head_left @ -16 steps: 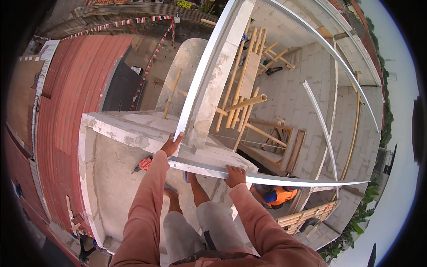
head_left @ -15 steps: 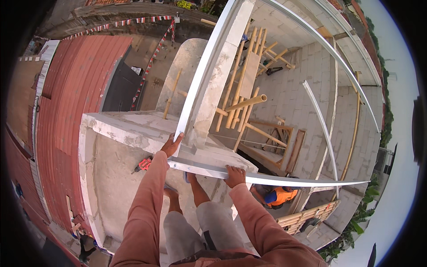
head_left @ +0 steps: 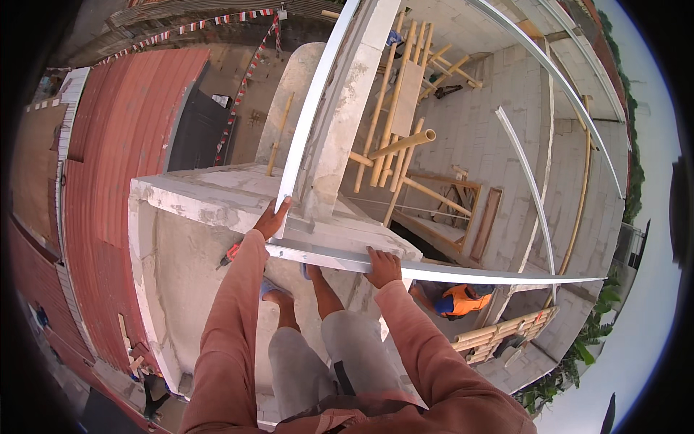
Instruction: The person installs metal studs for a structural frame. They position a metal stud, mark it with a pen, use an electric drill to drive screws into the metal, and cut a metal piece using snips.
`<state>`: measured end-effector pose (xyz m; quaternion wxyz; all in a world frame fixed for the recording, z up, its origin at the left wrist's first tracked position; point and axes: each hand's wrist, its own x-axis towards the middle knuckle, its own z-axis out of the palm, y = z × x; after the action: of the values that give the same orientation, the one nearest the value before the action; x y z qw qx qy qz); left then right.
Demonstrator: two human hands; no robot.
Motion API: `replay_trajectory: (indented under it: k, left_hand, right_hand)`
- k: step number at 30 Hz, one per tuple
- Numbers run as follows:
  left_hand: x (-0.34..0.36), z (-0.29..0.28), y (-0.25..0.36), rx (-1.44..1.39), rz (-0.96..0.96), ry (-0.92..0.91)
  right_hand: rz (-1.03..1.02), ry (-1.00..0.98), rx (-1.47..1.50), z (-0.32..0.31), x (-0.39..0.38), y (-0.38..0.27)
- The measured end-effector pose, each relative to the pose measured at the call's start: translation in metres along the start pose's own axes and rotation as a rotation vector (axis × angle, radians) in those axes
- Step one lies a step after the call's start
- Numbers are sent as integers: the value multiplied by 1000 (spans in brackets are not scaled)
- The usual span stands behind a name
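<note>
My left hand [head_left: 273,219] is closed on the near end of a long silver metal channel [head_left: 307,130], which runs away from me along the top of a concrete wall. My right hand [head_left: 383,267] has its fingers wrapped over a second silver metal channel [head_left: 470,276] that lies crosswise in front of me and reaches far to the right. The left end of this crosswise channel, with small screws or holes, sits close to the end of the first one, below my left hand. A red and black power drill [head_left: 230,254] lies on the concrete ledge, partly behind my left forearm.
I stand on a concrete ledge [head_left: 188,289] with raised edges. Below to the right are bamboo scaffolding [head_left: 397,137] and a person in an orange vest [head_left: 463,300]. More metal channels [head_left: 528,163] span the block-walled room. A red corrugated roof [head_left: 119,145] lies left.
The view has tipped slightly, so most things sit a little higher in it. My left forearm now covers more of the drill. Both hands keep their grip on the channels.
</note>
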<state>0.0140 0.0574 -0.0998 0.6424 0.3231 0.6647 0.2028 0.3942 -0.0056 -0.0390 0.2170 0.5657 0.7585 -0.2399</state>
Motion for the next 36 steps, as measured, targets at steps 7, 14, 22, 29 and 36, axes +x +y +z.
replay_trajectory:
  k: [7,14,22,29,36]
  left_hand:
    - [-2,-1,8,4,-63,45]
    - [0,1,6,32,-89,63]
    - [2,4,8,21,-94,46]
    - [6,-1,-1,42,-115,77]
    - [3,-2,4,32,-85,58]
  right_hand:
    - [-23,-1,31,-18,1,-4]
    - [-101,55,48,-13,0,7]
    - [-100,26,40,-21,-3,22]
    - [-106,-14,3,-24,-5,21]
    - [-145,23,16,-22,-5,24]
